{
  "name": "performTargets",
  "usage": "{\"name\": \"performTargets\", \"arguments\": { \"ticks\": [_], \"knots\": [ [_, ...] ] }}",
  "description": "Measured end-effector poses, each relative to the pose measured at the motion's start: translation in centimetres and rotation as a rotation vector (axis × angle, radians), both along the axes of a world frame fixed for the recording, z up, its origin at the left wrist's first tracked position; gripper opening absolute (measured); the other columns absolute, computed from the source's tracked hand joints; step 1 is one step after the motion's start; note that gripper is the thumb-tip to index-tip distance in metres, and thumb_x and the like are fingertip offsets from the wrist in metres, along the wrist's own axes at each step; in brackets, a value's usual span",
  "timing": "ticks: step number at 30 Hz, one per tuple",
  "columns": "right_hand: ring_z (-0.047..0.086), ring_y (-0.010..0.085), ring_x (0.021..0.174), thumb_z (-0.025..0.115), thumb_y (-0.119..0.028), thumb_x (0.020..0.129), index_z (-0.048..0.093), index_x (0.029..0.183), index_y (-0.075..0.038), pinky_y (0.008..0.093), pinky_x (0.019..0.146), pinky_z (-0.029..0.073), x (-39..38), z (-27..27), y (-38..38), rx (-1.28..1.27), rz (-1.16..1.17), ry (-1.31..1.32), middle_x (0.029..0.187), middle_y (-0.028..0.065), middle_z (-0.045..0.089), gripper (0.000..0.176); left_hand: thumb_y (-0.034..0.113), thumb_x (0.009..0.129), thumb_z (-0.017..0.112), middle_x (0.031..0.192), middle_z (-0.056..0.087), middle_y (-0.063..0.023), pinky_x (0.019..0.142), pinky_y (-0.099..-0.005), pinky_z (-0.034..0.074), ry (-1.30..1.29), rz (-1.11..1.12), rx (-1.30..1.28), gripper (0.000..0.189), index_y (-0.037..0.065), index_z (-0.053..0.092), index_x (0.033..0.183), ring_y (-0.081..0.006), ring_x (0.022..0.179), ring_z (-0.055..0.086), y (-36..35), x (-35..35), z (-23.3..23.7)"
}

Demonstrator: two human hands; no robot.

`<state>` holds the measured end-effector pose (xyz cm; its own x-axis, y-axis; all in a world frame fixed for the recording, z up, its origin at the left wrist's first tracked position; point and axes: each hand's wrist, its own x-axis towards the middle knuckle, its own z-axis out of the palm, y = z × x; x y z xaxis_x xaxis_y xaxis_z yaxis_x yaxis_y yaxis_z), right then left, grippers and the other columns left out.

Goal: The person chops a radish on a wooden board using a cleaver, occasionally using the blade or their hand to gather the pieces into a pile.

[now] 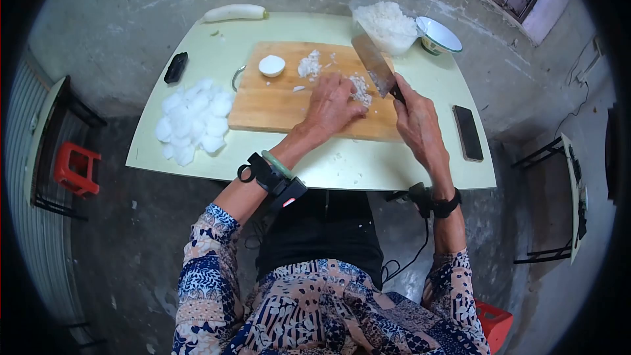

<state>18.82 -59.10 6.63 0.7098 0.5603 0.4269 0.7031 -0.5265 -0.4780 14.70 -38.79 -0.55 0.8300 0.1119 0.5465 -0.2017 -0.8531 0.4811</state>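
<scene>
My right hand [419,118] is closed around the dark handle of a cleaver [373,62]. The broad blade is tilted, its far end up and to the left, over the right side of a wooden cutting board [259,108]. My left hand [332,104] is curled and pressed down on white radish at the middle of the board; its fingertips are partly hidden. Finely chopped radish bits [360,89] lie between that hand and the blade. Beyond the left hand are more shredded bits [309,64] and a cut radish end [271,66], rounded and white.
Thin radish slices [192,120] are piled left of the board. A whole white radish [234,12] lies at the back. A clear container of shredded radish [389,26] and an enamel bowl [439,35] stand back right. A phone [467,133] lies near the right edge.
</scene>
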Motion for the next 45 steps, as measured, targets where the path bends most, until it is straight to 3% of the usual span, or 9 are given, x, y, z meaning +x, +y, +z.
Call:
{"name": "performTargets", "arguments": {
  "ticks": [4, 7, 14, 22, 29, 34, 37, 40, 45],
  "knots": [
    [0.067, 0.0465, 0.088, 0.055, 0.0, 0.092, 0.053, 0.14, 0.003, 0.0523, 0.081, 0.051, 0.1, 0.1, -0.5, -0.087, -0.048, -0.008, 0.095, 0.0303, 0.068, 0.048, 0.029, 0.076, 0.086, 0.112, 0.055, -0.0181, 0.094, -0.0453, 0.044, 0.086, 0.101, 0.138, 0.045, 0.003, 0.064, 0.105, -0.037, 0.109, 0.052, -1.9, 0.4, 0.5],
    [0.067, 0.0467, 0.087, 0.055, 0.001, 0.091, 0.052, 0.14, 0.003, 0.0531, 0.078, 0.051, 0.5, -1.2, -0.7, -0.213, -0.115, -0.074, 0.092, 0.0301, 0.068, 0.049, 0.025, 0.078, 0.084, 0.114, 0.053, -0.0188, 0.093, -0.048, 0.044, 0.049, 0.14, 0.134, 0.043, 0.003, 0.061, 0.107, -0.0382, 0.11, 0.051, -1.6, 1.7, 0.6],
    [0.066, 0.0468, 0.085, 0.055, 0.001, 0.09, 0.051, 0.14, 0.004, 0.0525, 0.078, 0.051, -0.6, -0.5, 0.4, -0.078, 0.038, 0.001, 0.094, 0.03, 0.067, 0.049, 0.018, 0.082, 0.08, 0.111, 0.054, -0.018, 0.092, -0.051, 0.045, -0.007, 0.191, 0.024, 0.038, 0.003, 0.06, 0.111, -0.0393, 0.107, 0.053, 1.1, 1.7, 0.6],
    [0.065, 0.0472, 0.086, 0.055, -0.001, 0.092, 0.052, 0.141, 0.003, 0.0521, 0.078, 0.051, -0.1, -0.3, 1.7, -0.051, -0.002, -0.006, 0.096, 0.0303, 0.067, 0.049, 0.012, 0.088, 0.072, 0.1, 0.058, -0.018, 0.089, -0.049, 0.048, -0.009, 0.136, 0.015, 0.013, 0.003, 0.068, 0.096, -0.0385, 0.1, 0.057, 2.1, 1.6, 0.0],
    [0.064, 0.0487, 0.087, 0.052, 0.0, 0.093, 0.054, 0.137, 0.003, 0.053, 0.079, 0.05, -0.1, -0.1, 1.7, -0.014, 0.033, 0.013, 0.095, 0.0307, 0.066, 0.044, 0.013, 0.092, 0.067, 0.103, 0.06, -0.0196, 0.089, -0.0487, 0.049, -0.004, 0.14, -0.018, 0.011, 0.003, 0.068, 0.097, -0.0398, 0.102, 0.059, 1.7, 2.3, 0.0],
    [0.064, 0.0492, 0.089, 0.051, 0.001, 0.094, 0.054, 0.138, 0.002, 0.0536, 0.08, 0.05, -0.3, -0.1, 1.5, -0.082, 0.071, 0.085, 0.097, 0.0309, 0.066, 0.044, 0.014, 0.089, 0.071, 0.103, 0.061, -0.0194, 0.089, -0.0495, 0.05, 0.107, 0.139, -0.032, 0.016, 0.001, 0.066, 0.097, -0.04, 0.101, 0.061, 1.8, 0.3, 1.1],
    [0.064, 0.0491, 0.09, 0.051, 0.001, 0.093, 0.054, 0.138, 0.002, 0.0537, 0.081, 0.05, -0.6, -0.7, 1.6, 0.048, 0.063, -0.005, 0.097, 0.0303, 0.066, 0.044, 0.012, 0.086, 0.073, 0.1, 0.063, -0.0189, 0.088, -0.0492, 0.051, 0.096, 0.161, -0.018, 0.018, 0.0, 0.065, 0.096, -0.0399, 0.1, 0.062, 1.7, 1.0, 0.3],
    [0.064, 0.049, 0.092, 0.051, 0.002, 0.093, 0.053, 0.138, 0.002, 0.0537, 0.082, 0.05, -0.3, -0.9, 1.9, -0.076, 0.083, 0.04, 0.101, 0.0304, 0.067, 0.045, 0.009, 0.085, 0.073, 0.097, 0.065, -0.0193, 0.087, -0.0485, 0.052, 0.006, 0.112, -0.002, 0.016, 0.0, 0.064, 0.096, -0.0402, 0.099, 0.063, 2.1, 2.5, -1.2],
    [0.065, 0.0484, 0.094, 0.052, 0.002, 0.092, 0.054, 0.137, 0.002, 0.0531, 0.084, 0.05, -0.7, -0.2, 1.7, 0.009, 0.057, 0.039, 0.103, 0.0308, 0.067, 0.045, 0.005, 0.085, 0.071, 0.1, 0.066, -0.0205, 0.086, -0.0484, 0.052, 0.034, 0.122, -0.087, 0.013, 0.0, 0.064, 0.095, -0.041, 0.099, 0.064, 1.8, 3.1, -1.1]
  ]
}}
